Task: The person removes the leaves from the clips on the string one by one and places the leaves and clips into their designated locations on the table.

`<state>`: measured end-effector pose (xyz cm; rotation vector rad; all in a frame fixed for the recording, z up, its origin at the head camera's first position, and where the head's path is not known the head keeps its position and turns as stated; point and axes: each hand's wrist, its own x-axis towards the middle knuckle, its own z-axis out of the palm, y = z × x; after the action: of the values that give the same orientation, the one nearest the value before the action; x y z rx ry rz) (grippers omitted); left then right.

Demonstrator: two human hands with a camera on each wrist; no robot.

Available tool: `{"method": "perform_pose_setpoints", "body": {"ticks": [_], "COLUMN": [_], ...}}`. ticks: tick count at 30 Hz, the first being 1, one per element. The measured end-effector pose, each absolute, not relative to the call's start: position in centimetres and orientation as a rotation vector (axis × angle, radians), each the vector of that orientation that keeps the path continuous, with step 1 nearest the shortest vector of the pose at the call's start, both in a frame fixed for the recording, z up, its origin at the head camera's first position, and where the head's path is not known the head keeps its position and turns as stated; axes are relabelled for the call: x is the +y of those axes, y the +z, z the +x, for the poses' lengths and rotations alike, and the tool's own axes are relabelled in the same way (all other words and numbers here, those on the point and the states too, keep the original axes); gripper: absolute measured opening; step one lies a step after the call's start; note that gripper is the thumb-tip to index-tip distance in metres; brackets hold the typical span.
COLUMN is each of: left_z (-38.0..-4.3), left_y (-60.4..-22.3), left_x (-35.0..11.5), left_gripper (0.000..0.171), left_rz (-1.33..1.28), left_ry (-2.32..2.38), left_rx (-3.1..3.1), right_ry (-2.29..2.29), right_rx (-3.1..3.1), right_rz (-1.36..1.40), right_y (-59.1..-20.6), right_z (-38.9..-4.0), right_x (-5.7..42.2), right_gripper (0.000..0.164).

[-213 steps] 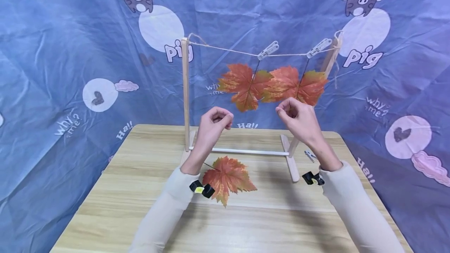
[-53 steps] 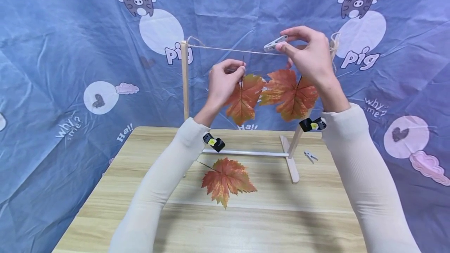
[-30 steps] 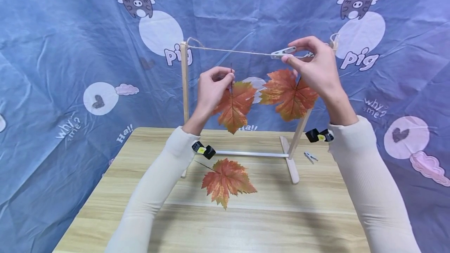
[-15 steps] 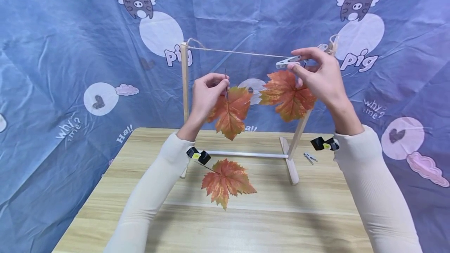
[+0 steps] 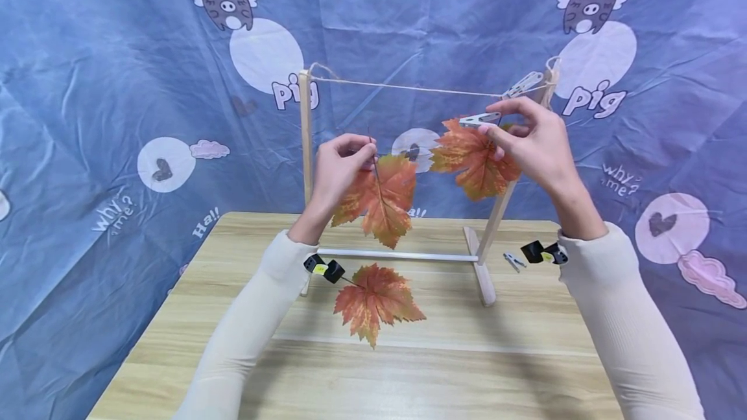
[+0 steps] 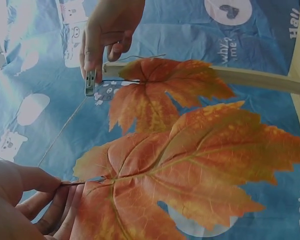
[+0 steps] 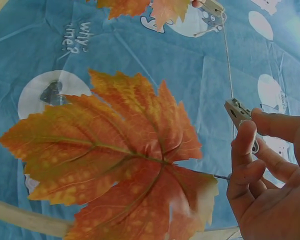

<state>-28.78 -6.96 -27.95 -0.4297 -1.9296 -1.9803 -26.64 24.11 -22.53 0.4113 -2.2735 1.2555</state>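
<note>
My left hand pinches the thin dark stem of an orange-red artificial maple leaf, which hangs below the fingertips, off the string. In the left wrist view this leaf fills the lower part. My right hand holds a pale clothespin between thumb and fingers, its nose pointing left and gripping nothing. Behind that hand a second leaf hangs by its stem from another clothespin on the string. The right wrist view shows the held clothespin near the string.
A wooden stand with a left post, a right post and a white crossbar carries the string. On the wooden table lie a third leaf and a loose clothespin. A blue printed cloth hangs behind.
Earlier, two leaves hung clipped on the string; the left one and its clothespin are now off it, in my left and right hands. Both hands have since moved down and apart.
</note>
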Motion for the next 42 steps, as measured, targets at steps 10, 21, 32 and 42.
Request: {"method": "perform_pose_setpoints", "body": {"ticks": [10,21,32,42], "left_z": [-28.5,-28.1,-27.9,-27.8], "left_y": [-29.4,-30.6,-31.8,-33.4], "left_x": [-7.4,-7.7,-7.4,-7.4], "left_gripper": [0.016,0.019,0.015,0.011], "left_rz": [-0.393,-0.339,-0.296,-0.237], "left_ry": [-2.07,-2.115,-2.211,-2.281], "left_rx": [-1.924,-1.962,-1.924,-1.913], "right_ry": [1.258,1.233,1.258,1.266], "right_rx": [-2.324,-2.33,-2.362,-2.417], "right_rz": [0.387,0.376,0.288,0.246], "right_y": [-24.2,-25.7,-27.3,-29.0], "right_z": [-26.0,-25.5,-25.0,-24.7], "right_x": [25.1,26.5,27.9,29.6], "right_gripper": [0.042,0.035,0.035,0.037]}}
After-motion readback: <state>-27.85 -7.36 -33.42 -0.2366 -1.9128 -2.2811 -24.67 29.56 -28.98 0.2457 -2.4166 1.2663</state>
